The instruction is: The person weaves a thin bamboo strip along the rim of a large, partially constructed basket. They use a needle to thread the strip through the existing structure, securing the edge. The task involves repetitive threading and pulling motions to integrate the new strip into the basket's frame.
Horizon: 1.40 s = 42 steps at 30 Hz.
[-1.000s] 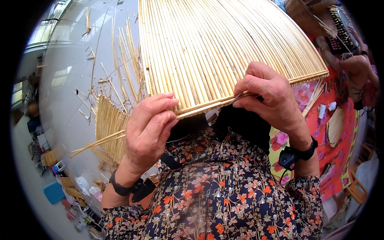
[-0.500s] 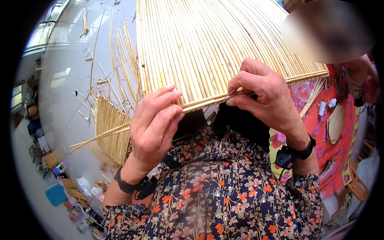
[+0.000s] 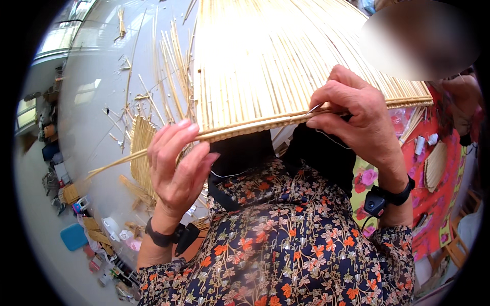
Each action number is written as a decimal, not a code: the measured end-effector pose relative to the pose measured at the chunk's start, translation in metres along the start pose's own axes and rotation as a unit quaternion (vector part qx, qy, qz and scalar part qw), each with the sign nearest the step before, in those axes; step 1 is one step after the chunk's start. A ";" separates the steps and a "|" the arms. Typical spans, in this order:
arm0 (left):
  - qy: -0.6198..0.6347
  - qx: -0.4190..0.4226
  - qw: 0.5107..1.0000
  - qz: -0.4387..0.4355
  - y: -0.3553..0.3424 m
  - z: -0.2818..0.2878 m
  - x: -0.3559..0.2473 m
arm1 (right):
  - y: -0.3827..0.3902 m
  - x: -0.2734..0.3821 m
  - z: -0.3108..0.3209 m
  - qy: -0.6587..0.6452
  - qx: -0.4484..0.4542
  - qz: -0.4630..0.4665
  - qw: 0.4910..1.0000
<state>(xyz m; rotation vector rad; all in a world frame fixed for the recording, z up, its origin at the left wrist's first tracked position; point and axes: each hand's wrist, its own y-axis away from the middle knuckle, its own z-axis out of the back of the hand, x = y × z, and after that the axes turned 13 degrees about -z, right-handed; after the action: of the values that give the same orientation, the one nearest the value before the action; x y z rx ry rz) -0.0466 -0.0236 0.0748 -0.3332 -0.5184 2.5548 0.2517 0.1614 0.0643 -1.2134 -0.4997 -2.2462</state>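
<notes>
A large cone-shaped frame of thin bamboo ribs (image 3: 265, 56) fills the upper middle, its rim a flat bamboo strip (image 3: 245, 130) running left to right. My left hand (image 3: 176, 166) cups the rim strip from below at the left, fingers curled around it. My right hand (image 3: 354, 115) pinches a thin metal needle (image 3: 314, 108) against the rim at the right; a pale thread (image 3: 332, 138) trails below it. Both wrists wear black bands. My flowered sleeves and dark lap lie under the frame.
Loose bamboo strips and bundles (image 3: 140, 148) lie scattered on the pale floor at the left. A red flowered cloth (image 3: 439, 204) with small items and a woven piece lies at the right. Boxes and clutter sit at the lower left. Another person is at the upper right.
My left hand slid along the rim strip and closed further around it. The frame has tilted and shifted slightly. My right hand stays at the rim with the needle.
</notes>
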 end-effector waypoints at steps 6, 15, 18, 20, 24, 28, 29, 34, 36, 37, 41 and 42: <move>-0.094 -0.022 0.995 -0.010 0.013 0.012 0.007 | -0.003 0.004 0.005 0.038 0.012 -0.008 0.999; -0.100 0.012 0.995 0.005 0.018 0.009 0.016 | 0.003 -0.003 -0.008 0.021 0.004 -0.017 1.000; -0.104 0.024 0.994 0.000 0.019 0.008 0.018 | 0.004 -0.004 -0.008 0.008 0.004 -0.016 1.000; -0.108 0.022 0.994 -0.004 0.018 0.010 0.018 | 0.003 -0.004 -0.008 0.004 0.008 -0.014 1.000; -0.122 0.024 0.992 -0.016 0.020 0.011 0.013 | 0.001 -0.002 -0.008 0.008 0.009 -0.006 1.000; -0.142 0.025 0.989 -0.017 0.020 0.012 0.009 | 0.001 -0.001 -0.006 0.027 0.003 0.008 1.000; -0.140 0.024 0.990 -0.017 0.020 0.013 0.009 | 0.000 -0.001 -0.006 0.028 0.003 0.009 1.000; -0.131 0.019 0.991 -0.020 0.021 0.012 0.009 | 0.000 -0.004 -0.007 0.028 0.002 0.013 1.000; -0.130 0.018 0.991 -0.023 0.019 0.011 0.009 | 0.000 -0.004 -0.008 0.035 0.000 0.016 0.999; -0.129 0.018 0.991 -0.024 0.018 0.010 0.010 | 0.001 -0.005 -0.008 0.038 -0.004 0.019 0.999; -0.120 0.029 0.992 -0.029 0.017 0.011 0.012 | 0.001 -0.005 -0.008 0.042 -0.003 0.012 0.999; -0.120 0.031 0.992 -0.031 0.017 0.012 0.011 | 0.001 -0.005 -0.008 0.044 -0.005 0.015 0.999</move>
<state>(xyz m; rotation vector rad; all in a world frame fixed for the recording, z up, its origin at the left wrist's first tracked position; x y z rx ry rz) -0.0671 -0.0350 0.0770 0.0136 -0.5263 2.5588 0.2496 0.1579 0.0557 -1.1136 -0.4329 -2.2690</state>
